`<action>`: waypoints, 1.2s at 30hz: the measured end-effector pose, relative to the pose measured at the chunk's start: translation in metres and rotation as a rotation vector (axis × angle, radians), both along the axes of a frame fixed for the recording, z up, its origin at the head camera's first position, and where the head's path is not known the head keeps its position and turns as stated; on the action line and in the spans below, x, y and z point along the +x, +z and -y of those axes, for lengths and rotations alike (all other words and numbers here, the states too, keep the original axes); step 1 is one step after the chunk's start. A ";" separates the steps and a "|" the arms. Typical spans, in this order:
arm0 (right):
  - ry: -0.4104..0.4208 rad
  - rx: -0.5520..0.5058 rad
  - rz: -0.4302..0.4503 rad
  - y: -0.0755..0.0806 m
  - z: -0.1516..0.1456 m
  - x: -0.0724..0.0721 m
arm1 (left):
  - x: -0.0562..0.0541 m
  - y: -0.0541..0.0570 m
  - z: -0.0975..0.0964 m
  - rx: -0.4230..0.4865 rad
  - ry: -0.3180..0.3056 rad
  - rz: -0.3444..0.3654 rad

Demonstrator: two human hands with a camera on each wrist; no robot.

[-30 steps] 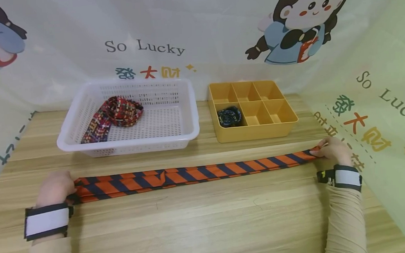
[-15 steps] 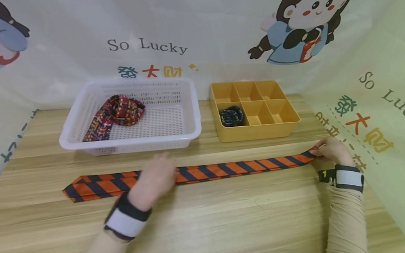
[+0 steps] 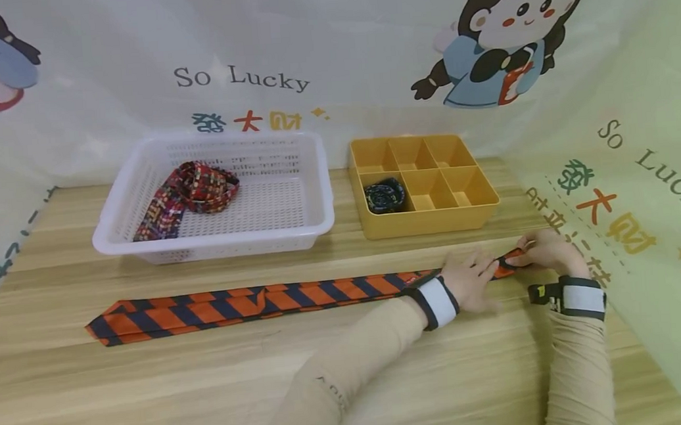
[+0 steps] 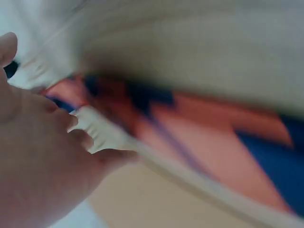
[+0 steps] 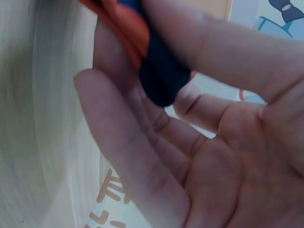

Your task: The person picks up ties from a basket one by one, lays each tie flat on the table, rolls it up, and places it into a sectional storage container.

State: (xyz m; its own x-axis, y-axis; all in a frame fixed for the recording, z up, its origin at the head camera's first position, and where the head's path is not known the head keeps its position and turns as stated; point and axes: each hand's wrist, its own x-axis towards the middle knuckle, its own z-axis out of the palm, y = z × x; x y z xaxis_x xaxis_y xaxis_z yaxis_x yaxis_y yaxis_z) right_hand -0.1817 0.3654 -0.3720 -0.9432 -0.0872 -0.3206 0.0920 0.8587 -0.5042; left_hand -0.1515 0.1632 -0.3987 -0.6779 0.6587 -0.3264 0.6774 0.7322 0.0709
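Note:
An orange and navy striped necktie (image 3: 205, 309) lies lengthwise across the wooden table, its wide end at the left. At its narrow end on the right, my right hand (image 3: 551, 254) pinches the cloth, which bends over in a small fold. The right wrist view has this navy tip of the necktie (image 5: 164, 80) between thumb and fingers. My left hand (image 3: 469, 284) is over the necktie just left of the right hand, fingers spread. Blurred in the left wrist view, the left hand (image 4: 52, 152) has extended fingers beside the striped cloth; whether they touch it I cannot tell.
A white perforated basket (image 3: 212, 244) stands at the back left with a loosely coiled red patterned necktie (image 3: 205, 189) inside. Right of it is a yellow divided box (image 3: 430, 223); its front left compartment holds a rolled dark necktie (image 3: 385, 196). Printed cloth walls (image 3: 353, 53) enclose the table.
My left hand has let go of the wide end and swept right along the necktie to near the right hand. The narrow end now bends over in the right hand's fingers.

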 end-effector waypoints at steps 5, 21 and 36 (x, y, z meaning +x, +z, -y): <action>0.013 -0.007 -0.006 -0.005 0.001 -0.002 | 0.005 -0.010 -0.002 -0.073 0.066 0.068; -0.054 0.022 -0.018 -0.010 -0.013 -0.003 | 0.036 -0.012 0.153 -0.164 0.191 -0.027; -0.143 -0.017 0.003 -0.006 -0.019 0.003 | 0.068 -0.027 0.330 0.324 0.273 0.058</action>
State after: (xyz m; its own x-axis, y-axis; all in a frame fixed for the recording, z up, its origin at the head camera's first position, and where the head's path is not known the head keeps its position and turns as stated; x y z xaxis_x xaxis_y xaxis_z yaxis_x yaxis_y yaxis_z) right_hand -0.1790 0.3846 -0.3777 -0.9455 0.0428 -0.3228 0.2144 0.8279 -0.5183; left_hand -0.0831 -0.1671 -0.4258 -0.8282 0.5325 -0.1749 0.4499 0.8177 0.3592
